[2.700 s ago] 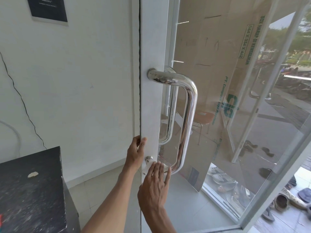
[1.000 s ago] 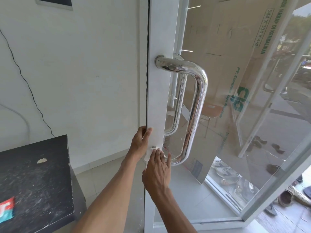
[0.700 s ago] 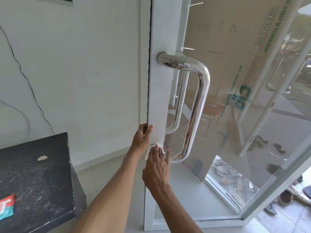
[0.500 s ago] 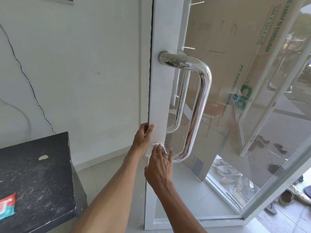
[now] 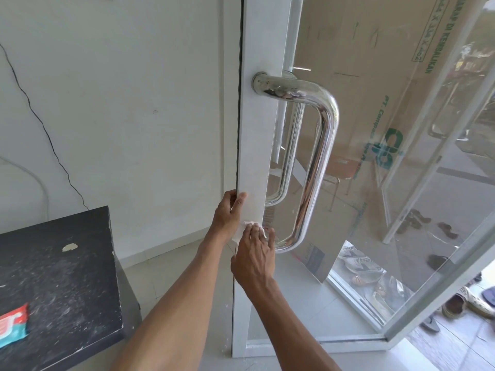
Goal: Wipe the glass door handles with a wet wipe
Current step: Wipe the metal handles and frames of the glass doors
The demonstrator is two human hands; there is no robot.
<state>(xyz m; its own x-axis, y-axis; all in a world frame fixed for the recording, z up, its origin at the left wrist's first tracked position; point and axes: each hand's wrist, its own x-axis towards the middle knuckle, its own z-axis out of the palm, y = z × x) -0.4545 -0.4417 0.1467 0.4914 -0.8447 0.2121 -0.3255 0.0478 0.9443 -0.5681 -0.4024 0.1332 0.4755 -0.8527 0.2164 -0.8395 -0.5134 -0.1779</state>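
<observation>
Chrome door handle [image 5: 318, 167], a polished D-shaped pull, is mounted on the white door stile [image 5: 263, 129] of the glass door [image 5: 375, 183], with its upper post fixed high on the stile and its lower bend curving back toward the stile low down. A second, matching outer handle [image 5: 288, 156] shows through the glass on the far side of the pane. White wet wipe [image 5: 254, 226] lies at the lower mount of the near handle, pressed against the stile. Right hand [image 5: 254, 259] covers the wipe, fingers held together and flat over it, fingertips touching the stile and the base of the handle; only the upper edge of the wipe is visible above the fingers. Left hand [image 5: 227, 215] grips the left edge of the stile just above the wipe, thumb laid on the front face and the other fingers wrapped behind the edge, out of view. Both forearms are bare. A cracked white wall [image 5: 120, 103] stands left of the door. A black, scuffed cabinet top [image 5: 53, 277] sits at lower left, with a red and teal packet [image 5: 12, 328] lying on it at the picture's edge. A printed cardboard sheet [image 5: 375, 76] leans behind the glass, and shoes [image 5: 361, 266] lie on the floor beyond the pane.
</observation>
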